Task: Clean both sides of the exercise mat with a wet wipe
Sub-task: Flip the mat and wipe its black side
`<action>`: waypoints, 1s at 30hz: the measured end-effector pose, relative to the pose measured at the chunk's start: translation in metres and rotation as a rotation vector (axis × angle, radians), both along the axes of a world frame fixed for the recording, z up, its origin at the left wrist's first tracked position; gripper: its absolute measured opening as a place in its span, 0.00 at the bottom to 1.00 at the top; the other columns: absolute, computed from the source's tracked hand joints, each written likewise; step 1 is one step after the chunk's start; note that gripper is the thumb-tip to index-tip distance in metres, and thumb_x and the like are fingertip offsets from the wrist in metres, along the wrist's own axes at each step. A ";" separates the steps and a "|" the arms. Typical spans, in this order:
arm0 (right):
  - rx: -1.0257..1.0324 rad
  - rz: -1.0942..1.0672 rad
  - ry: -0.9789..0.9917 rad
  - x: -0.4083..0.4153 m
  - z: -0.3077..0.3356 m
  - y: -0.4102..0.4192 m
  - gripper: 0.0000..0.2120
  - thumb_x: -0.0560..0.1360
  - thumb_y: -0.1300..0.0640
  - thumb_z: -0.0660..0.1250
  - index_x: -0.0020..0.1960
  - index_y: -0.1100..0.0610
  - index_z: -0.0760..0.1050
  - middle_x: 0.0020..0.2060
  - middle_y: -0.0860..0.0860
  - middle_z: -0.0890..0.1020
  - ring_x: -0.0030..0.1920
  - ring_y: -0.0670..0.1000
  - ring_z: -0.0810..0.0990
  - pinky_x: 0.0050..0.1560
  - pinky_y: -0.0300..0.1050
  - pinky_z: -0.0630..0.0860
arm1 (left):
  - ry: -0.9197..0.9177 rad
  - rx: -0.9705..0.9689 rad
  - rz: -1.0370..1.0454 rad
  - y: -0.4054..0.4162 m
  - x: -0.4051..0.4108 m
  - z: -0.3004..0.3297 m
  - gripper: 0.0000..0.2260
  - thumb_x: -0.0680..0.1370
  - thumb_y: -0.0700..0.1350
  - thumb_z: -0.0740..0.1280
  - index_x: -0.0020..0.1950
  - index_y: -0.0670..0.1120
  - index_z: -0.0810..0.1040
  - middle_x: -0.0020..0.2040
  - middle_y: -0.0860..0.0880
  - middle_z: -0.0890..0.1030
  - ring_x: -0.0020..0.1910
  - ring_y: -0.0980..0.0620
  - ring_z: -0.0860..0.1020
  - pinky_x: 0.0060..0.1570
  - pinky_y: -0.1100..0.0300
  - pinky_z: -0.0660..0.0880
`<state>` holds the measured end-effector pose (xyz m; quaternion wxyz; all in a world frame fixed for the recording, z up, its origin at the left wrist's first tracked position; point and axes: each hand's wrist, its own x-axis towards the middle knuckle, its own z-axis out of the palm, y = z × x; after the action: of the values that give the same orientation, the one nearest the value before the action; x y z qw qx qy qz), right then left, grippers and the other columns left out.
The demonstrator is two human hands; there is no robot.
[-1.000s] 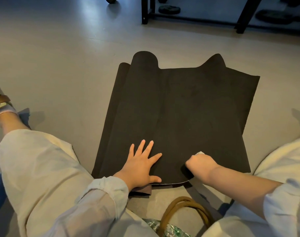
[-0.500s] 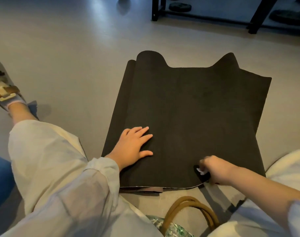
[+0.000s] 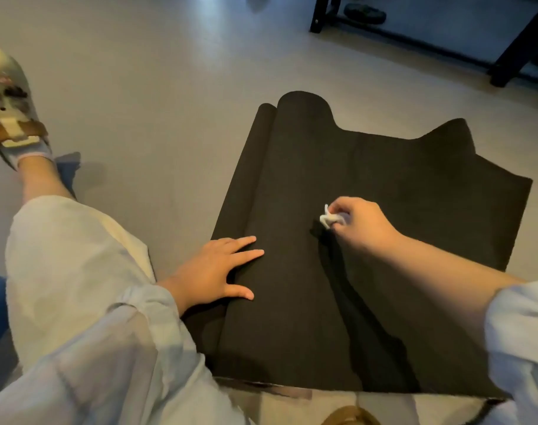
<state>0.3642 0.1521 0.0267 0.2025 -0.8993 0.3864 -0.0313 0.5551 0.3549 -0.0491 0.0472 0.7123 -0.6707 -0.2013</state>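
Since half a second ago the right hand [image 3: 361, 223] has travelled from the near edge of the exercise mat [image 3: 399, 185] up toward its middle, and a darker streak on the mat now runs from the near edge to just beneath it. Its fingers are curled and pinch a crumpled white wet wipe [image 3: 330, 218] against the mat's surface. The left hand [image 3: 214, 271] lies flat on the mat's left part, farther in than before, fingers straight and close together, thumb spread out to the side.

The black mat lies on the grey floor [image 3: 157, 96] in front of the seated person, between the legs, its left edge rolled lengthwise and its far corners curled up. A light trouser leg [image 3: 68, 265] stretches out at left, ending in a sandal [image 3: 7, 108] worn over a sock. A tan bag handle [image 3: 350, 417] peeks in at the bottom edge. Black rack legs [image 3: 516, 47] stand at upper right, a weight plate [image 3: 365, 12] behind them.
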 end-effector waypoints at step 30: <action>0.018 0.764 0.120 0.100 -0.067 0.029 0.16 0.79 0.51 0.59 0.64 0.52 0.76 0.61 0.55 0.78 0.60 0.57 0.77 0.58 0.49 0.73 | 0.666 -0.509 0.672 -0.050 0.023 -0.038 0.07 0.79 0.42 0.62 0.49 0.48 0.80 0.48 0.48 0.79 0.46 0.55 0.75 0.47 0.67 0.70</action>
<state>0.4641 0.1812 -0.0404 0.1845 -0.9768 0.0348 0.1027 0.5783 0.3045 -0.0871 0.4904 0.7515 -0.3820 -0.2209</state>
